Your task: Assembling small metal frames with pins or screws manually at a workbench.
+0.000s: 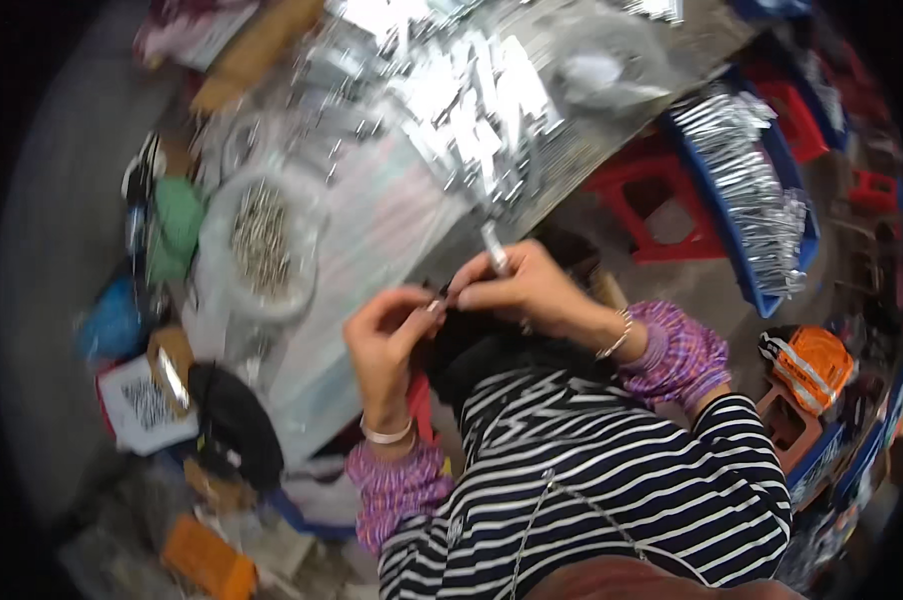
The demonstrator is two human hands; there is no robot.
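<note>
My left hand (pixel 384 335) and my right hand (pixel 527 285) meet over my lap, just off the table's near edge. Thumb and forefinger of the left pinch a tiny part, too small and blurred to name. A narrow silver metal piece (pixel 494 248) sticks up from the curled fingers of my right hand, whose thumb and fingertip press together close to the left fingertips. Beyond the hands, a heap of shiny silver metal pieces (pixel 472 110) covers the table. Left of them, a pale round bowl (pixel 310 272) lined with plastic holds many small metal pins or screws (pixel 262 240).
A blue crate (pixel 755 292) full of silver metal parts stands at the right, beside a red plastic stool (pixel 707 245). A clear plastic bag (pixel 612 65) lies at the table's far side. Left are a green cloth (pixel 176 228), a black cap-like item (pixel 237 425) and a printed code card (pixel 142 405).
</note>
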